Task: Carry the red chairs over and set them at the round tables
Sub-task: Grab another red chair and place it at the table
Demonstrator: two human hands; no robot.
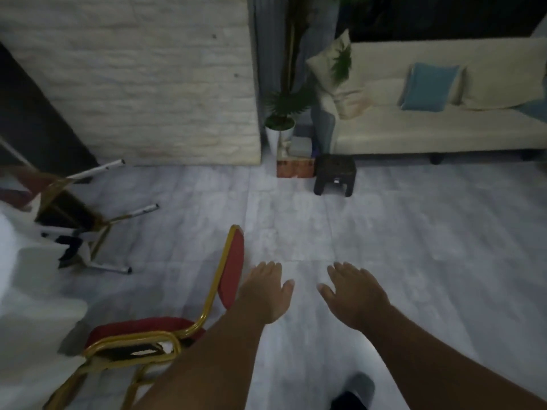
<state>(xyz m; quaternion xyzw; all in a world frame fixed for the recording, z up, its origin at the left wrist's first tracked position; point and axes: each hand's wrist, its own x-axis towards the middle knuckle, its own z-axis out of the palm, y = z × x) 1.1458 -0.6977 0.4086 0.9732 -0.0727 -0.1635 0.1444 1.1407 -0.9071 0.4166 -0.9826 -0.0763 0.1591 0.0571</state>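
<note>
A red chair (231, 267) with a gold frame lies tipped on the floor at lower left; its red backrest points up and its red seat (139, 327) is near my left forearm. My left hand (266, 291) hovers just right of the backrest, fingers spread, holding nothing. To the right of it my right hand (352, 291) is also flat and open above the floor. A second chair (77, 214) lies overturned at the left with its white-tipped legs in the air. A white tablecloth (26, 291) fills the left edge.
A cream sofa (444, 134) with a blue cushion (429, 87) stands at the back right. A small dark stool (334, 176), a box and a potted plant (281, 125) sit by the white brick wall (148, 84). Grey floor lies ahead. My foot (355, 392) shows at the bottom.
</note>
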